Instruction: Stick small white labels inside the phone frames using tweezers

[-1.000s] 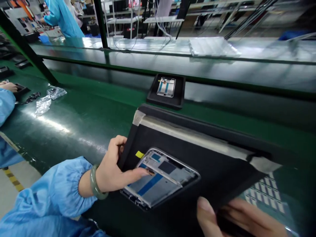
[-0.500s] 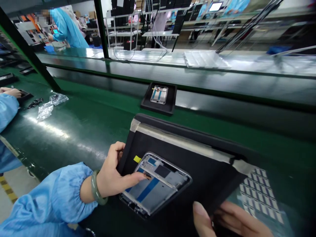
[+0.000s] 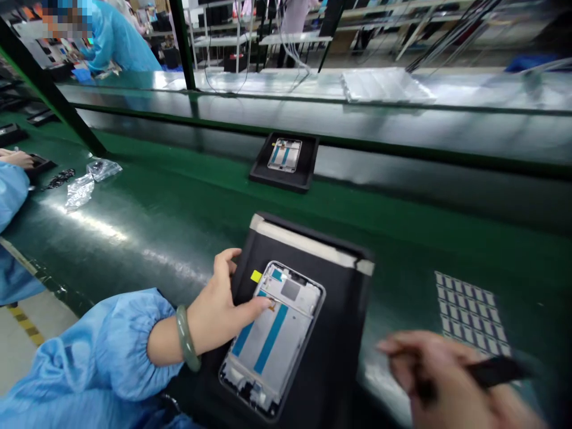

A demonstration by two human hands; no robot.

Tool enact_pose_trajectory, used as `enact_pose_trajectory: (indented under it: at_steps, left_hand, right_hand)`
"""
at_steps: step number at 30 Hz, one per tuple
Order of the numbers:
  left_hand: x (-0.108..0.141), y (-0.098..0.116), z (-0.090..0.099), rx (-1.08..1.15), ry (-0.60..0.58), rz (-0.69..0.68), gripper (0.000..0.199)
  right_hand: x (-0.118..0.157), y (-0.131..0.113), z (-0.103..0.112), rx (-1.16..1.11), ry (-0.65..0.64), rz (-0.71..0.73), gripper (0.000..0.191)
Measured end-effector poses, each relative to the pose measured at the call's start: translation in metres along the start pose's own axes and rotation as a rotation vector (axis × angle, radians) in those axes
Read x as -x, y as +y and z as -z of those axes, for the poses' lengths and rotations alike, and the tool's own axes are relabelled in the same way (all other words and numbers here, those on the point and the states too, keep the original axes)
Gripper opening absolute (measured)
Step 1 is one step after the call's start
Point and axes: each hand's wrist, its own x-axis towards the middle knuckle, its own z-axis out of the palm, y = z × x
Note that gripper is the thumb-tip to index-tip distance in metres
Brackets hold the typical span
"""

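Observation:
My left hand (image 3: 223, 319) grips the left edge of a black foam tray (image 3: 330, 339), its thumb lying on a phone frame (image 3: 286, 339) set in it. The frame is silver with blue strips, and a yellow tab (image 3: 256, 276) sticks out at its upper left. Pale tape (image 3: 308, 241) runs along the tray's far edge. To the right of the tray, apart from it, my right hand (image 3: 451, 375) is closed around a dark slim tool (image 3: 498, 370), blurred by motion. Near that hand lies a sheet of small pale stickers (image 3: 471, 310).
A second black tray (image 3: 259, 170) with a phone frame stands farther back on the green bench (image 3: 170, 226). Clear plastic bags (image 3: 92, 182) lie on the left, near a co-worker's hand (image 3: 15, 158). A green post (image 3: 53, 83) rises at the left. White trays (image 3: 384, 86) lie behind.
My right hand has let go of the tray and moved right, now showing a dark tool. The tray has turned and lies flatter, still in my left hand.

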Motion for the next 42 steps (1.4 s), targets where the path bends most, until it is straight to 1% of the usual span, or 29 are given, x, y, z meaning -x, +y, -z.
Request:
enact_pose_trajectory:
  at_steps: [1, 2, 3, 5, 7, 8, 10, 12, 14, 18, 21, 23, 29, 42]
  left_hand:
    - [0.000, -0.002, -0.001, -0.055, -0.064, 0.032, 0.083]
    - [0.000, -0.004, -0.002, -0.110, -0.124, 0.040, 0.088]
    - [0.000, -0.005, -0.002, -0.160, -0.175, 0.027, 0.090]
    - [-0.001, -0.005, 0.000, -0.252, -0.242, -0.036, 0.086]
    - [-0.003, -0.004, 0.004, -0.331, -0.292, -0.071, 0.076]
    - [-0.004, -0.002, 0.006, -0.365, -0.316, -0.070, 0.072]
    - [-0.005, 0.001, 0.008, -0.416, -0.340, -0.060, 0.065]
    - [-0.006, 0.002, 0.008, -0.446, -0.341, -0.064, 0.063]
    - [-0.006, 0.002, 0.008, -0.455, -0.332, -0.073, 0.063]
    - [-0.004, 0.001, 0.006, -0.441, -0.321, -0.075, 0.062]
    - [-0.004, 0.002, 0.005, -0.435, -0.325, -0.071, 0.062]
    - [-0.004, 0.002, 0.005, -0.432, -0.330, -0.069, 0.063]
    - [-0.003, 0.003, 0.005, -0.440, -0.334, -0.059, 0.063]
    - [-0.002, 0.003, 0.004, -0.455, -0.346, -0.032, 0.065]
  right_hand:
    - [-0.006, 0.002, 0.005, -0.163, 0.006, -0.056, 0.027]
    - [-0.010, 0.003, 0.009, -0.269, -0.001, -0.103, 0.030]
    - [-0.013, 0.003, 0.012, -0.319, 0.008, -0.121, 0.035]
    - [-0.014, -0.003, 0.010, -0.318, 0.037, -0.168, 0.040]
    - [-0.011, -0.012, 0.000, -0.272, 0.047, -0.158, 0.036]
    - [-0.008, -0.016, -0.007, -0.266, 0.013, -0.126, 0.029]
    - [-0.005, -0.019, -0.023, -0.272, -0.124, -0.062, 0.020]
    - [-0.002, -0.017, -0.038, -0.285, -0.269, 0.000, 0.016]
    - [-0.001, -0.011, -0.048, -0.263, -0.344, 0.083, 0.010]
    - [0.000, -0.001, -0.052, -0.097, -0.349, 0.269, 0.012]
    - [0.001, 0.000, -0.050, 0.032, -0.361, 0.378, 0.014]
    - [0.001, -0.002, -0.050, 0.069, -0.371, 0.430, 0.016]
    - [0.002, -0.007, -0.052, 0.101, -0.361, 0.484, 0.016]
    - [0.003, -0.009, -0.056, 0.173, -0.337, 0.531, 0.015]
